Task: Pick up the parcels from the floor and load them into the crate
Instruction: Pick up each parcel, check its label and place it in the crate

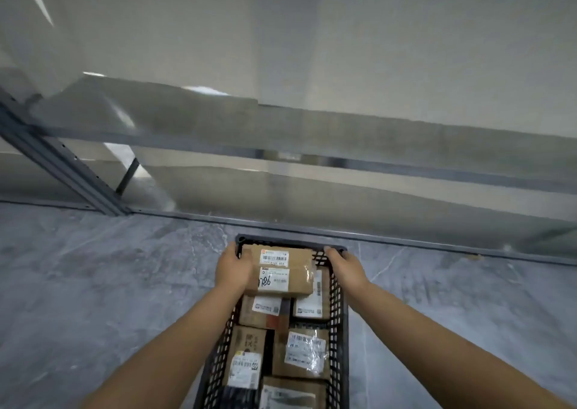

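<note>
At the far end of the black lattice crate [338,330], which stands on the grey floor [93,284] with its long axis running straight away from you toward the metal shelving [78,171], the top parcel [299,271] lies on the others, square to the crate, its two white labels facing up. Your left hand [232,271] sits at the crate's far left corner, pressed to that parcel's left end with fingers curled; you cannot tell whether they grip the parcel or the rim. Your right hand [345,266] is at the far right corner, fingers hooked over the rim. Beneath and nearer you the crate holds more brown parcels, packed side by side: a labelled box [260,313], a box with a film-covered label [304,352] and a tall box [246,358] along the left wall.
</note>
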The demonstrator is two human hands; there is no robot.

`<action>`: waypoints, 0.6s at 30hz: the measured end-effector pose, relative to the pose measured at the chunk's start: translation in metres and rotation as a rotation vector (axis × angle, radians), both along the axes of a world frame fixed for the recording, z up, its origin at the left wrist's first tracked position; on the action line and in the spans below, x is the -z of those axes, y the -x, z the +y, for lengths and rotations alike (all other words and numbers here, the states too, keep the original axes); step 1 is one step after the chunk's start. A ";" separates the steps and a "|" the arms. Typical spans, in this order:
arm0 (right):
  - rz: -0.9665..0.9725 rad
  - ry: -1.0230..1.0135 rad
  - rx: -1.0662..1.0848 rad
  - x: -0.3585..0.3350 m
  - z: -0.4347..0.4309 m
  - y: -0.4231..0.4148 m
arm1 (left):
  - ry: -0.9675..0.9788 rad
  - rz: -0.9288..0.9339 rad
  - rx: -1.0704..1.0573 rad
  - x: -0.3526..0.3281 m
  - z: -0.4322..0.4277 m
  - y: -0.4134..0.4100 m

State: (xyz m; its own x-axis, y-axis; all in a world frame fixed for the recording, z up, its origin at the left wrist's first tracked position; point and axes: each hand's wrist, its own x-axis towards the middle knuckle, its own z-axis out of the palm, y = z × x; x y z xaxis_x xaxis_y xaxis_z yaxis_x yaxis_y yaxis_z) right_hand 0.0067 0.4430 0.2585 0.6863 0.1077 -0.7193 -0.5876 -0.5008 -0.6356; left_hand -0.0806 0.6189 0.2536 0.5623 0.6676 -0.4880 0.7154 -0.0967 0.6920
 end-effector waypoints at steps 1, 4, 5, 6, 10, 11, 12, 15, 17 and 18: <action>-0.019 -0.001 -0.019 -0.039 -0.003 -0.003 | 0.046 0.032 0.000 -0.039 0.001 -0.004; -0.109 -0.047 -0.045 -0.169 -0.009 -0.027 | 0.087 0.077 0.139 -0.170 0.010 -0.024; -0.150 -0.062 -0.051 -0.214 -0.010 -0.037 | 0.066 0.066 0.202 -0.216 0.012 -0.032; -0.191 -0.073 -0.049 -0.259 -0.011 -0.045 | 0.051 0.057 0.260 -0.265 0.013 -0.039; -0.306 -0.172 -0.022 -0.426 -0.019 -0.063 | 0.024 -0.111 0.412 -0.450 0.004 -0.058; -0.317 -0.203 -0.028 -0.465 -0.022 -0.064 | 0.001 -0.162 0.434 -0.492 -0.002 -0.059; -0.330 -0.235 -0.029 -0.503 -0.025 -0.064 | -0.009 -0.207 0.446 -0.533 -0.008 -0.060; -0.389 -0.311 -0.050 -0.601 -0.037 -0.069 | -0.013 -0.376 0.448 -0.636 -0.033 -0.066; -0.469 -0.345 -0.072 -0.656 -0.050 -0.069 | -0.037 -0.485 0.456 -0.690 -0.051 -0.066; -0.515 -0.358 -0.087 -0.678 -0.057 -0.067 | -0.042 -0.534 0.462 -0.712 -0.061 -0.064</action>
State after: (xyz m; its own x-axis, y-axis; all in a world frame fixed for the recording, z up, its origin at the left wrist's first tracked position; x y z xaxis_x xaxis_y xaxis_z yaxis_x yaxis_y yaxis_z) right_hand 0.0733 0.3855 0.9367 0.9128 0.3513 -0.2082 -0.1286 -0.2367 -0.9631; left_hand -0.0170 0.5583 0.9654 0.9479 0.3152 -0.0459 0.1588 -0.3430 0.9258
